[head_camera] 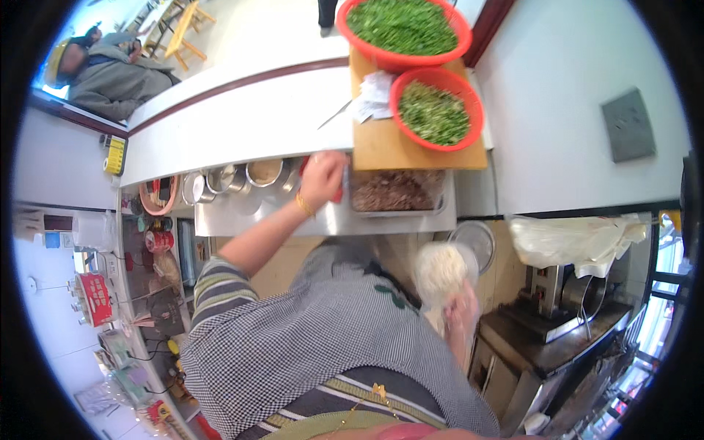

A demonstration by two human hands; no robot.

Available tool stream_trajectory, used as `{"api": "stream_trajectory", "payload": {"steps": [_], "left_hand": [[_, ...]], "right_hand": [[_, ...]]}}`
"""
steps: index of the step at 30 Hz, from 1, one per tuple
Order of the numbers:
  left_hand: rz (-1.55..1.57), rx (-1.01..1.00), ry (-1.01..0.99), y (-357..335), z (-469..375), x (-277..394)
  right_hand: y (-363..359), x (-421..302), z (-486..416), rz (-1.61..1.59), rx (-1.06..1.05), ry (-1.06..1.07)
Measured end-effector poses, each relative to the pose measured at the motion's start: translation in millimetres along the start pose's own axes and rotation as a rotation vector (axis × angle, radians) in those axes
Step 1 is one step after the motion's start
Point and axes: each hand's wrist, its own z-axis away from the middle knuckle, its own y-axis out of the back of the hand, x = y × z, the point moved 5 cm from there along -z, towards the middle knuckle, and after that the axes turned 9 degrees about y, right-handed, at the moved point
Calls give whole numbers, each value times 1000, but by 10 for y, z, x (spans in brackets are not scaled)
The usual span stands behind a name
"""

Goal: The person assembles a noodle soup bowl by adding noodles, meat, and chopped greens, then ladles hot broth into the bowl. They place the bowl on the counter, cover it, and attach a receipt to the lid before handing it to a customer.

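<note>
My left hand (pixel 325 171) is over the steel counter, beside a clear tub (pixel 443 204) of chopped brown meat (pixel 391 190). Its fingers curl downward around or over a red item (pixel 337 195), mostly hidden by the hand; I cannot tell whether they grip it. Low at my right side, my right hand (pixel 461 308) holds a clear plastic bag or bowl (pixel 471 258) with pale, noodle-like food (pixel 441 268) in it. Blur hides the container's exact shape.
A wooden board (pixel 421 146) carries a large red basket (pixel 462 47) and a smaller one (pixel 477 113), both with chopped greens. White paper slips (pixel 375 94) and a thin pointed object (pixel 334 114) lie beside them. Steel pots (pixel 265 171) line the counter's left. Plastic bags (pixel 575 242) hang right.
</note>
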Motion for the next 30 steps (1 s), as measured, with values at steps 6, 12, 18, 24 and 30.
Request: {"api": "stream_trajectory", "payload": {"steps": [6, 12, 18, 24, 30], "left_hand": [[-197, -13, -115, 257, -873, -734], [-330, -143, -7, 66, -963, -909], [-194, -143, -35, 185, -896, -822], [266, -374, 75, 590, -405, -762], [1048, -729, 798, 691, 576, -741]], "right_hand": [[-1712, -717, 63, -70, -272, -21], [-2346, -839, 41, -31, -174, -102], [-2650, -775, 136, -36, -137, -166], [-2844, -695, 124, 5, -198, -259], [-3127, -604, 77, -24, -336, -338]]}}
